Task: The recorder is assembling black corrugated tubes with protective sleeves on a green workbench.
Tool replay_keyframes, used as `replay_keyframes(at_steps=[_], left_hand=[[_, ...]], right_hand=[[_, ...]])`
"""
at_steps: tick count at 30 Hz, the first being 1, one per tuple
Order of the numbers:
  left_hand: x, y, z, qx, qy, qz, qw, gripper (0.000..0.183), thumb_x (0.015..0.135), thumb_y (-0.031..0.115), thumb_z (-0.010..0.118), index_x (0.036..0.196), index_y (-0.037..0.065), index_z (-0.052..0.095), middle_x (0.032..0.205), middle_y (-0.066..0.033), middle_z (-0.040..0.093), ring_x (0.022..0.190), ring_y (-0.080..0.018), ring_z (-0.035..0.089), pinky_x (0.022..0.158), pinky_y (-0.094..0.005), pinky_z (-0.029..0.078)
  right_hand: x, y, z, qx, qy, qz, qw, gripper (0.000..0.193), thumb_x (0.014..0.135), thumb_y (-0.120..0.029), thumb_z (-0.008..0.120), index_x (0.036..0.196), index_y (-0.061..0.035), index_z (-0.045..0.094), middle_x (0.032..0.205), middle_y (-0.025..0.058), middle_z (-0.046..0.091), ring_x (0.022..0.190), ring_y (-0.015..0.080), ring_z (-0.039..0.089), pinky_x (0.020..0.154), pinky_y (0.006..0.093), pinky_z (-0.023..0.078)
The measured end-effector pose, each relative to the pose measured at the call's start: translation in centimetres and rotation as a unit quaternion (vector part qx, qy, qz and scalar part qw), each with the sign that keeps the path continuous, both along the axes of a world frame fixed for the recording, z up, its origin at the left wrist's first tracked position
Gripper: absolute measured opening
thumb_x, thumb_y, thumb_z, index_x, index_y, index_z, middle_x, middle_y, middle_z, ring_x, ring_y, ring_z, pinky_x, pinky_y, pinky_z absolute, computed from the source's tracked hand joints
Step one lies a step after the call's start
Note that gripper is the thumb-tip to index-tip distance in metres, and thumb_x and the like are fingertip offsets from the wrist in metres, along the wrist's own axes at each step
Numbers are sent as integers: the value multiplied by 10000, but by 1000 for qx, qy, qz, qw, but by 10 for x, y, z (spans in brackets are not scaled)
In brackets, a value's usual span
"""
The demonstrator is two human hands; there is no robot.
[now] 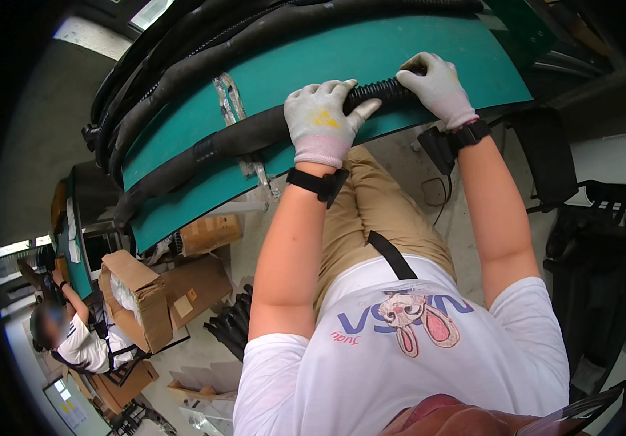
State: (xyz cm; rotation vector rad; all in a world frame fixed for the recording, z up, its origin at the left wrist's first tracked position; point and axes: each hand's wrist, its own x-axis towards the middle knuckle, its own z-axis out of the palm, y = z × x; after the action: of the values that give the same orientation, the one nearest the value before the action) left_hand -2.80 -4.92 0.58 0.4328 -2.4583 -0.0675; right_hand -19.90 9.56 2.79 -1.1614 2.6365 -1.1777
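Observation:
Both of my hands wear thin white gloves. My left hand (322, 120) is closed round the end of a thick black sleeve (251, 133), its thumb pointing toward the right hand. From that end runs a black corrugated hose (380, 91), ribbed and narrower than the sleeve. My right hand (435, 86) grips the hose farther right, fingers curled over it; the hose's far end is hidden there. The sleeve stretches left along the near edge of the green table (342, 54), with a band of tape (205, 149) round it.
Several long black hoses (204, 62) curve along the table's far side. Clear plastic strips (233, 102) lie across the tabletop. An open cardboard box (138, 298) stands at the lower left, near a seated person (84, 341). A black chair (546, 156) is at the right.

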Motion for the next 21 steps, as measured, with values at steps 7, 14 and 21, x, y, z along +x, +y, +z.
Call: replay_keyframes(at_steps=[7,14,21], left_hand=[[-3,18,2,-7,-25,65,998,506,870,572,729,1174,170,763,1101,-47,761,1035,-272,686,1052,-451,418],[-11,14,14,27,-141,29,989,424,933,500,667,1141,141,759,1069,-95,755,1003,-305,706,933,-454,471],[-24,16,23,73,-152,34,985,433,945,488,608,1112,123,770,1023,-112,767,991,-299,726,917,-446,493]], right_hand=[[8,-5,-5,90,56,-69,992,412,867,-470,658,1048,-120,782,1189,92,731,1242,359,582,1084,459,460],[17,6,-19,71,138,-15,988,346,840,-435,700,1120,-249,783,1298,14,701,1334,347,508,1159,479,401],[20,13,-24,86,176,14,981,450,790,-398,732,1222,-271,743,1365,29,648,1378,364,456,1178,503,381]])
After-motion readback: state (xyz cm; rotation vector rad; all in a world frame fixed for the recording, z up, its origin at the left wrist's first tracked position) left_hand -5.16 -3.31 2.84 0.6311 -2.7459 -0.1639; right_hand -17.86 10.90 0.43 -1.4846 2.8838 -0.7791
